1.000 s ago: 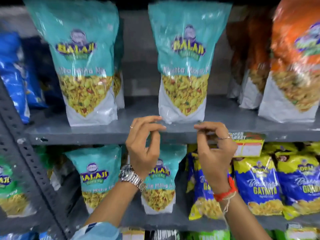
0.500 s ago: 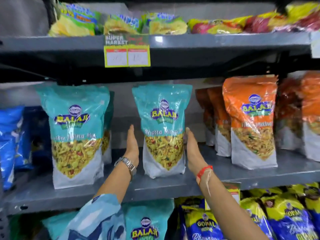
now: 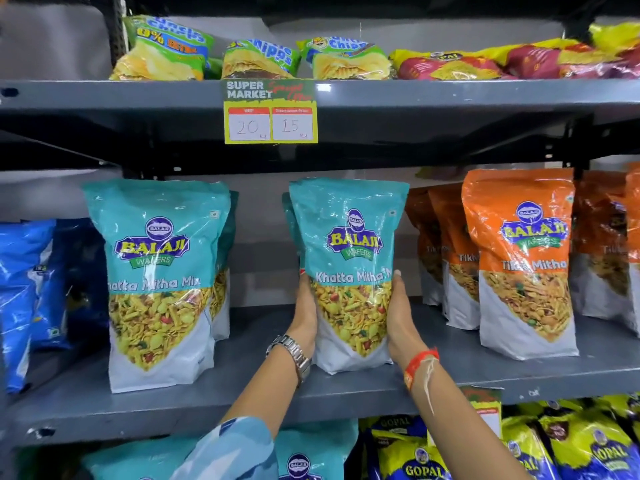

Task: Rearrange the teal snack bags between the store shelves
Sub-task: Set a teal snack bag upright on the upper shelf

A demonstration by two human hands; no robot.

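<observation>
A teal Balaji snack bag (image 3: 349, 251) stands upright at the middle of the grey middle shelf (image 3: 214, 407). My left hand (image 3: 306, 317) presses its left side and my right hand (image 3: 401, 320) presses its right side, so both hold it. Another teal bag stands just behind it, mostly hidden. A second teal bag (image 3: 159, 271) stands to the left, with one more behind it. Further teal bags (image 3: 311, 455) show on the shelf below.
Orange Balaji bags (image 3: 523, 258) fill the right of the middle shelf and blue bags (image 3: 24, 292) the left. Chip packets (image 3: 166, 50) lie on the top shelf above a yellow price tag (image 3: 270, 112). Yellow-blue Gopal bags (image 3: 554, 448) sit lower right.
My view rose from the lower shelf to the middle shelf. Both hands lifted from the shelf edge and closed onto the sides of the middle teal bag.
</observation>
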